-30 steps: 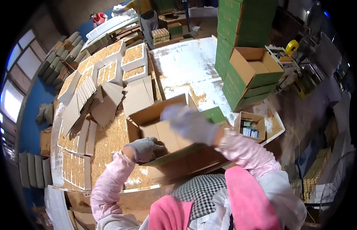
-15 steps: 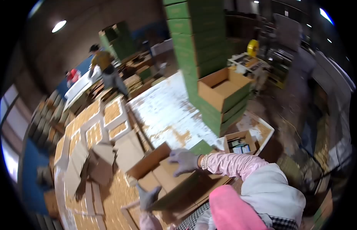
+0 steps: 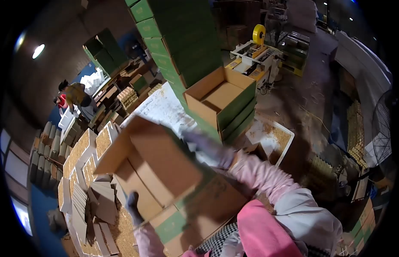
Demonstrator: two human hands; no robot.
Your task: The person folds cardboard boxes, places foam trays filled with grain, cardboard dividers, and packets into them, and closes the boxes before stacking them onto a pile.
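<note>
A brown cardboard box [image 3: 154, 167] with green outer sides is raised and tilted in front of the body, its open top facing up and left; no contents show inside. At its near left edge is my left hand [image 3: 134, 209] in a grey glove, thumb up against the box and the other fingers hidden. Beyond the box's right side, my right hand [image 3: 208, 147], gloved and blurred by motion, is stretched out near the green box side; whether it touches cannot be made out.
An open box [image 3: 221, 96] tops a short green stack beside a tall green stack [image 3: 178, 43]. Behind stands a machine with a yellow tape roll [image 3: 259, 34]. White trays [image 3: 106, 139] and cardboard sheets [image 3: 103, 201] lie left. Two people work at the far left.
The box has been lifted and tilted from its lower position. My right hand has left its top opening for its far right side. The view has swung right.
</note>
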